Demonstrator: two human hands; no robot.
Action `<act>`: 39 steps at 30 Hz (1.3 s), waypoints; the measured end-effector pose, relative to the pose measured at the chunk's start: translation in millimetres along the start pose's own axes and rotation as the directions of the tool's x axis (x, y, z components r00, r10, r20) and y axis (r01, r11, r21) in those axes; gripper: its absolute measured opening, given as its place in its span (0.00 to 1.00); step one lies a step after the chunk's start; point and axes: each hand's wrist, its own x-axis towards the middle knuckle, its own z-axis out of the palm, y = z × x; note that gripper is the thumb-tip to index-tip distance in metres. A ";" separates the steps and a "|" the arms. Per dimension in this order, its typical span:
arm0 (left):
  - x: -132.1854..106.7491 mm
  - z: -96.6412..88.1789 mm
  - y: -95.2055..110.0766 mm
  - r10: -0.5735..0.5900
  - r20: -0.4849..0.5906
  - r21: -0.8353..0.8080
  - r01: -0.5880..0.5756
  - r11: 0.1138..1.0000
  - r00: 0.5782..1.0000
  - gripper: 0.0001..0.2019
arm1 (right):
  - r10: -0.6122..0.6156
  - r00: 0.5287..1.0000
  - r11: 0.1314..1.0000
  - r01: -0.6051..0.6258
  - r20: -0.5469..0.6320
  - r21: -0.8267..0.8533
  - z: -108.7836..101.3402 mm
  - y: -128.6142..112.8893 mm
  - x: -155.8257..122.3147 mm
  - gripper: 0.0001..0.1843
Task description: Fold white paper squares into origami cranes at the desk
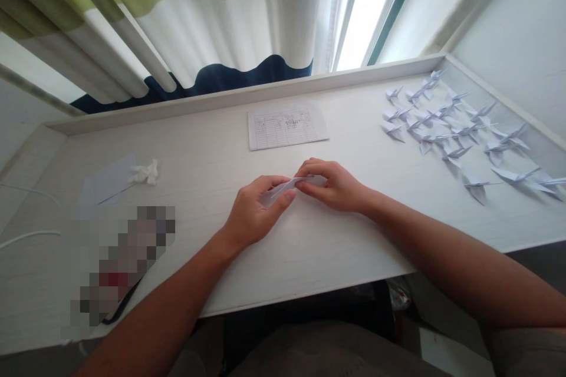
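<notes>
**Left hand** (252,212): fingers curled, thumb and forefinger pinching the near end of the narrow folded white paper piece (285,187).

**Right hand** (335,187): fingertips pressed together on the far end of the same piece. The paper spans the gap between both hands, low over the white wooden table (309,247).

**Risks (judged):**
- Uneven pull from the two pinches could skew the crease or tear the thin strip.
- A loose grip could let it spring open.
- A sideways swing of the right forearm could brush the folded white paper cranes (460,129), which are spread well to the right of the right hand.

**Surroundings:**
- Beyond the hands, a white printed sheet with ruled boxes (287,125).
- Left of the left hand, a crumpled white paper wad (145,172) on a flat pale paper sheet (108,181).
- Farther left, a white cable (26,238).

**Unclear:**
- Fingers cover much of the strip, so its fold pattern is unreadable.
- Whether it rests on the table cannot be told.
- The sheet's print is too small to read.
- A pixelated block (119,259) hides what lies beside the left forearm.
- The rightmost cranes are cut off by the frame edge.
</notes>
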 end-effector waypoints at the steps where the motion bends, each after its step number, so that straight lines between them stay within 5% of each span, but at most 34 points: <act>1: 0.4 0.6 0.0 -0.040 0.006 -0.036 0.040 0.999 0.999 0.12 | 0.040 0.999 0.999 -0.040 0.004 0.032 0.0 -1.9 -0.1 0.07; 6: 3.7 2.2 -4.2 -0.205 0.079 -0.313 0.219 0.924 0.976 0.12 | 0.218 0.971 0.937 -0.235 0.096 0.259 2.8 -6.5 -0.6 0.10; 11: 6.0 1.8 -2.1 -0.245 0.089 -0.465 0.258 0.847 0.965 0.12 | 0.236 0.972 0.872 -0.220 0.019 0.436 13.6 -6.4 0.3 0.13; 23: 6.4 9.7 -0.2 -0.198 -0.035 -0.481 0.157 0.863 0.979 0.11 | 0.233 0.972 0.812 -0.183 -0.021 0.554 18.3 -11.4 1.6 0.14; 39: 7.3 5.0 -1.5 -0.194 0.030 -0.443 0.187 0.877 0.981 0.11 | 0.241 0.969 0.779 -0.164 -0.047 0.605 24.6 -5.7 4.8 0.14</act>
